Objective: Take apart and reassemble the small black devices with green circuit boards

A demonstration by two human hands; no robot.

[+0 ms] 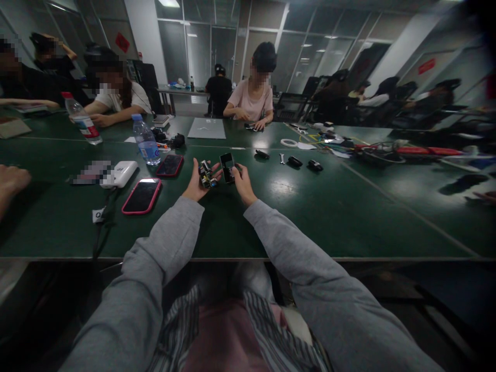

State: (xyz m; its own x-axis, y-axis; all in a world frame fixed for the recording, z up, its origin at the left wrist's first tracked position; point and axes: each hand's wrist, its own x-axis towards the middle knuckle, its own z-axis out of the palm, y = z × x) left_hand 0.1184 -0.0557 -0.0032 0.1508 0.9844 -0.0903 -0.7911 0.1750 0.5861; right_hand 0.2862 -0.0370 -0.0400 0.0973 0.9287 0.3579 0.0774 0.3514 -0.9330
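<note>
Over the green table [232, 237], my left hand [196, 188] is turned palm up. A cluster of small shiny parts [207, 175], dark with gold, silver and some blue, rests in it against the fingers; their kind cannot be made out. My right hand [244, 187] grips a small flat black rectangular object [227, 166] by its right edge, thumb on its face. That object stands tilted up just right of the left fingertips, its face partly reflective. The two hands are close together but apart.
Left of my hands lie a phone in a pink case [142, 196], another red-edged phone [169, 165], a white power bank [120, 173] and a water bottle [146, 140]. To the right are a small wrench [282, 158] and black objects [295, 161]. A person [251, 98] sits opposite.
</note>
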